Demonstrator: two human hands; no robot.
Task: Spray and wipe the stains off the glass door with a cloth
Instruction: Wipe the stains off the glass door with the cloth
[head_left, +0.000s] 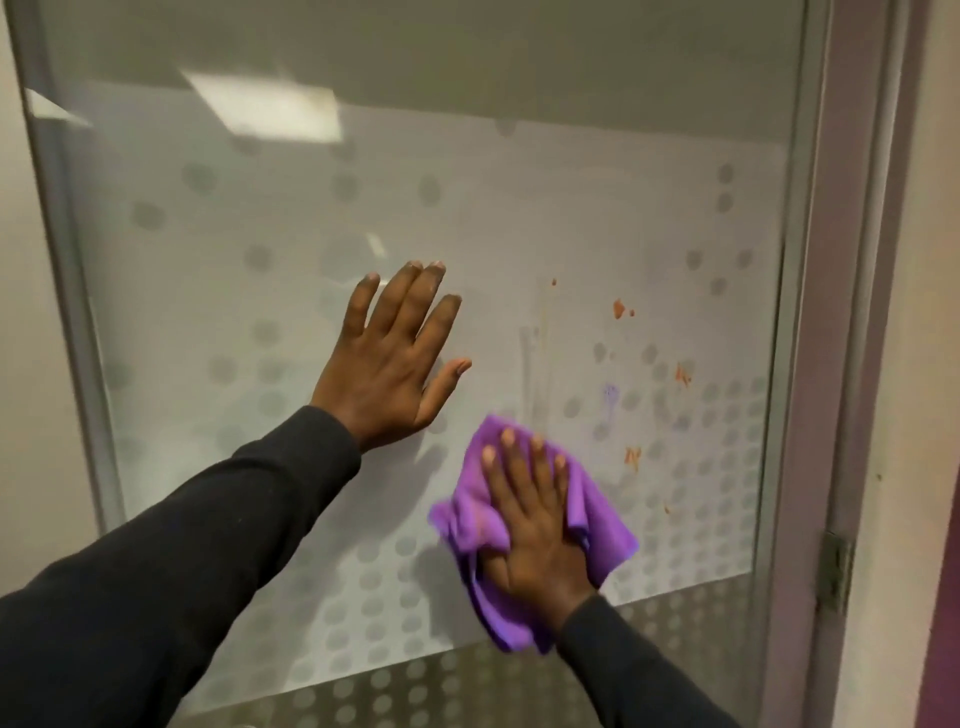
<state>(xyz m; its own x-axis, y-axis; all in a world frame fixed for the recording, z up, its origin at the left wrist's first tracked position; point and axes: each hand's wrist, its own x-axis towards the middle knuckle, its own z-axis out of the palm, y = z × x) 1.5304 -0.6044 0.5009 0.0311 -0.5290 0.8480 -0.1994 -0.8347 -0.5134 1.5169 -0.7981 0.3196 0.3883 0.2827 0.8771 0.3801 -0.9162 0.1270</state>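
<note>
The glass door (519, 208) fills the view, frosted with a pattern of grey dots. Orange stains (618, 309) and smaller orange marks (632, 457) dot its right half, with a faint purple smear (610, 397) and a pale streak (540, 353) between them. My left hand (395, 358) lies flat on the glass with fingers straight and spread. My right hand (530, 525) presses a purple cloth (587, 519) flat against the glass, below and left of the stains. No spray bottle is in view.
A grey metal frame (810, 364) borders the glass on the right, with a hinge (836, 571) low down and a pale wall beyond. Another frame edge (62, 270) runs down the left side. Ceiling lights reflect in the upper glass.
</note>
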